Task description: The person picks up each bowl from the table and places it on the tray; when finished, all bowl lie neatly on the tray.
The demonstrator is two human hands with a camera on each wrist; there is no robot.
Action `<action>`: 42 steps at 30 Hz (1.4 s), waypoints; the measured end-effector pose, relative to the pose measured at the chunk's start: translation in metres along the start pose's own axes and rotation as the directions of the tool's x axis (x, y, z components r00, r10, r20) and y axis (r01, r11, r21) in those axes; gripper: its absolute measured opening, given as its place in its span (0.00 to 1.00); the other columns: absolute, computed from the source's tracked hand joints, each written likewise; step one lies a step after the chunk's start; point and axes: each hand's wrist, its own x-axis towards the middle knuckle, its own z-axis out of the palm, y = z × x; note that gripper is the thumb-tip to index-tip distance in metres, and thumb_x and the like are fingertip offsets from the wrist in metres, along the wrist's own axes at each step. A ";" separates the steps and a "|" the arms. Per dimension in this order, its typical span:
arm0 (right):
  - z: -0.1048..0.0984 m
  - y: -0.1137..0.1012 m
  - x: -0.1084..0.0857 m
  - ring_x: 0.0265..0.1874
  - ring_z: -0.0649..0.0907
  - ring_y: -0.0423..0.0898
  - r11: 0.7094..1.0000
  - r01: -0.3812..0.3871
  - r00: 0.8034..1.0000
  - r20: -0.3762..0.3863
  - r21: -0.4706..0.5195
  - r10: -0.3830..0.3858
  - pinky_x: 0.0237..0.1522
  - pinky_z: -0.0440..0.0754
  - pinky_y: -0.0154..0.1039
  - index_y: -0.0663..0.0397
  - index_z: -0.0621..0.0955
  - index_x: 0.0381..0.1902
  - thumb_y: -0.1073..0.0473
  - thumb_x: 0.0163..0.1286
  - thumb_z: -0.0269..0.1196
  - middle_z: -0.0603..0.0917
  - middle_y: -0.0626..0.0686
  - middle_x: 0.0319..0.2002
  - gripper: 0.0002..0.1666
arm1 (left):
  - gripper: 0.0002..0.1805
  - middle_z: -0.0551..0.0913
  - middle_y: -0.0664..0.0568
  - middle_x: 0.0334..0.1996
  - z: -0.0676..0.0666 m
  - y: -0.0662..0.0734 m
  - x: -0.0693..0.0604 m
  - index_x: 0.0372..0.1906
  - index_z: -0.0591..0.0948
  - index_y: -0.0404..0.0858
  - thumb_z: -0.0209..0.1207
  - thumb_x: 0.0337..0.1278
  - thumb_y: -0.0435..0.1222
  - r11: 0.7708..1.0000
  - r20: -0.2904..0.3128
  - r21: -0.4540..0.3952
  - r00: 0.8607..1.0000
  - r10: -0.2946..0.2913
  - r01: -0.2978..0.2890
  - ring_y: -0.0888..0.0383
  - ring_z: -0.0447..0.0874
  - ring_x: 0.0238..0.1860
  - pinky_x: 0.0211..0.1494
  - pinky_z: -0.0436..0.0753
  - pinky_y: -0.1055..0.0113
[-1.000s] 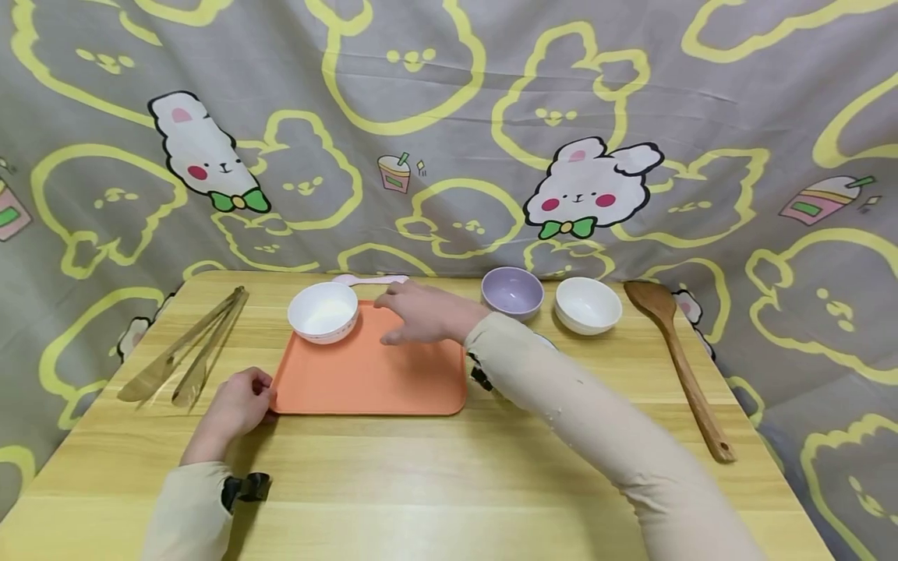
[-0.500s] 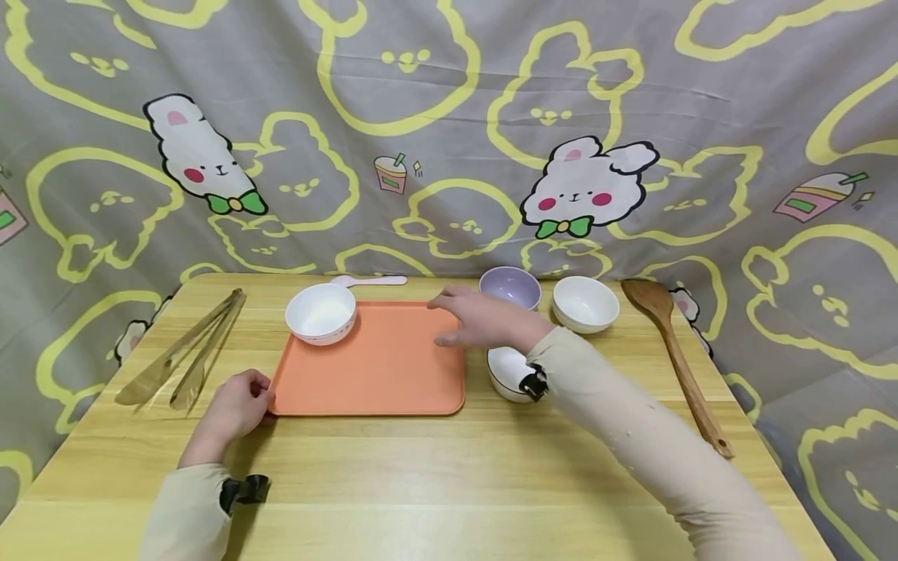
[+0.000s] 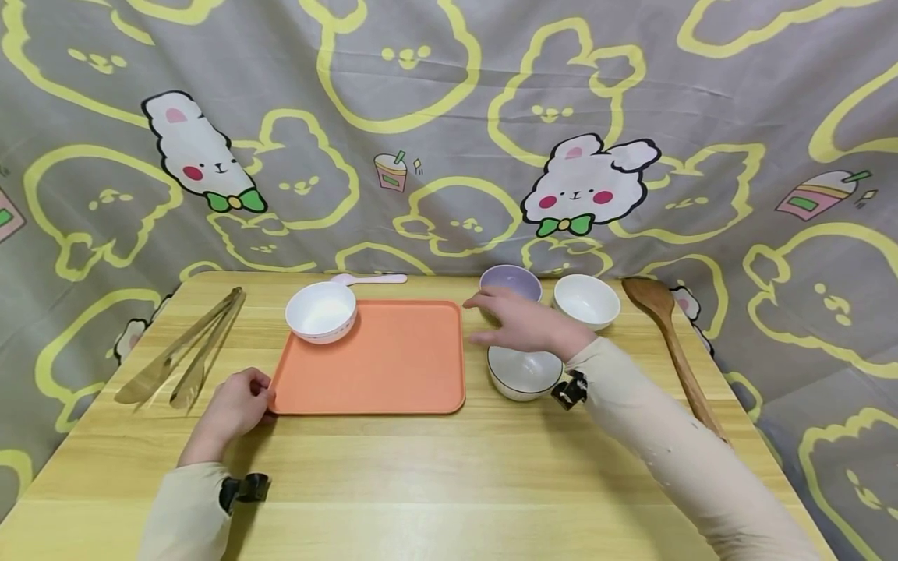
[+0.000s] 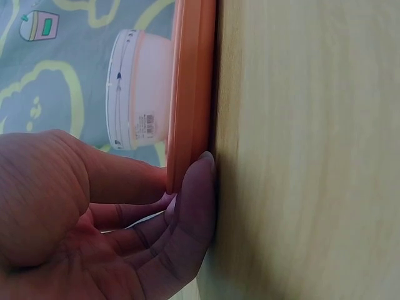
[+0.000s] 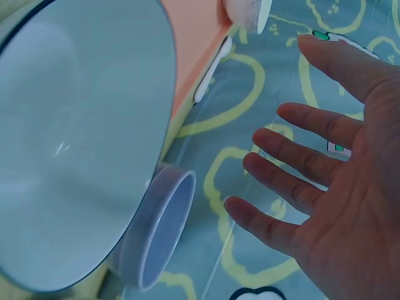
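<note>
My left hand (image 3: 237, 403) pinches the near left corner of an orange tray (image 3: 393, 366); the left wrist view shows the thumb on top of the rim and a finger beneath it. On the tray's far left corner sits a white bowl (image 3: 321, 312) with a small printed pattern. To the tray's right, my right hand (image 3: 522, 321) hovers with its fingers spread, holding nothing. Below it is a dark-rimmed bowl (image 3: 525, 372), partly covered by the hand. Behind the hand a purple bowl (image 3: 510, 282) is partly hidden.
Another white bowl (image 3: 586, 302) stands right of the purple one. A wooden spatula (image 3: 669, 335) lies at the table's right side, partly under the sleeve. Metal tongs (image 3: 185, 351) lie at the left, and a pink spoon (image 3: 372, 279) lies along the back edge.
My right hand has moved right, from over the tray to above the bowls, uncovering the tray and the dark-rimmed bowl. My left hand and the white bowl on the tray have stayed put.
</note>
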 end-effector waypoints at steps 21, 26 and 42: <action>0.008 0.028 -0.050 0.64 0.68 0.58 0.997 -0.081 0.995 -0.053 -0.010 0.080 0.66 0.65 0.55 0.57 0.73 0.67 0.42 0.63 0.68 0.70 0.60 0.63 0.41 | 0.06 0.77 0.40 0.30 0.000 0.000 -0.001 0.42 0.72 0.23 0.50 0.66 0.25 1.000 -0.001 0.005 1.000 0.018 -0.018 0.54 0.84 0.23 0.27 0.83 0.62; 0.015 0.032 -0.058 0.64 0.68 0.60 0.996 -0.084 0.994 -0.069 -0.016 0.083 0.66 0.64 0.57 0.58 0.71 0.68 0.39 0.60 0.70 0.69 0.60 0.65 0.46 | 0.06 0.77 0.40 0.30 0.001 0.000 -0.001 0.43 0.72 0.23 0.50 0.66 0.25 1.000 0.006 0.000 1.000 0.018 -0.018 0.53 0.84 0.24 0.27 0.84 0.62; 0.043 0.034 -0.073 0.73 0.49 0.65 0.994 -0.107 0.993 -0.047 0.011 0.107 0.68 0.54 0.64 0.54 0.60 0.76 0.33 0.46 0.76 0.50 0.63 0.75 0.66 | 0.06 0.76 0.40 0.30 0.000 0.001 -0.001 0.43 0.71 0.23 0.50 0.66 0.25 1.000 0.006 -0.001 1.000 0.012 -0.012 0.54 0.84 0.24 0.26 0.84 0.62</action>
